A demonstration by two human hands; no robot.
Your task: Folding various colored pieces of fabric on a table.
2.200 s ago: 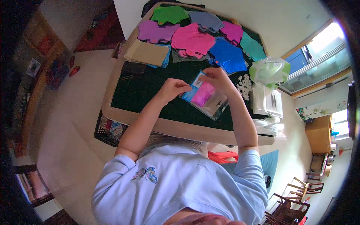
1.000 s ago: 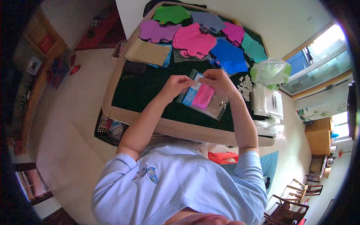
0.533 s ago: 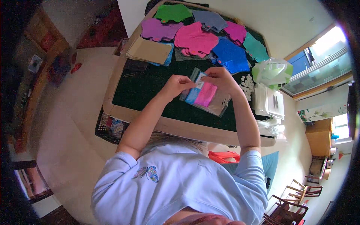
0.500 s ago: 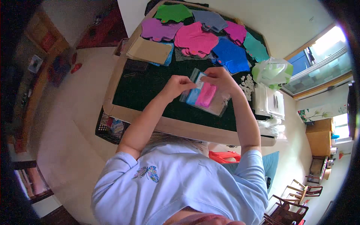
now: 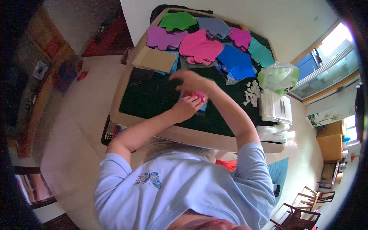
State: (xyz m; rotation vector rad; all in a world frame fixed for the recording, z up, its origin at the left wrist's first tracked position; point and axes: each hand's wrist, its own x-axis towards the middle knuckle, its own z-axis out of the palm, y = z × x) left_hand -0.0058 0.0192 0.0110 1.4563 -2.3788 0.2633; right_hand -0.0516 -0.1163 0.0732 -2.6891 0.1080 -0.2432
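Over the near middle of the table, my left hand (image 5: 188, 107) is closed on a small clear plastic bag with a bright pink folded piece (image 5: 199, 96) and a blue card (image 5: 203, 106) in it. Its fingers cover much of the bag. My right hand (image 5: 191, 81) reaches across just beyond, fingers stretched toward the left and slightly blurred, with nothing visible in them. Part of the bag lies hidden beneath this hand and wrist.
Stacks of coloured cut pieces, among them a pink stack (image 5: 201, 46) and a blue stack (image 5: 235, 61), cover the table's far side. Brown sheets (image 5: 155, 60) lie left. White small pieces (image 5: 252, 94), a green-white bag (image 5: 278, 78) and clear bags (image 5: 275, 107) lie right.
My right hand has let go of the bag's top and swung left across it. My left hand has shifted onto the bag's lower part, and the bag looks more folded.
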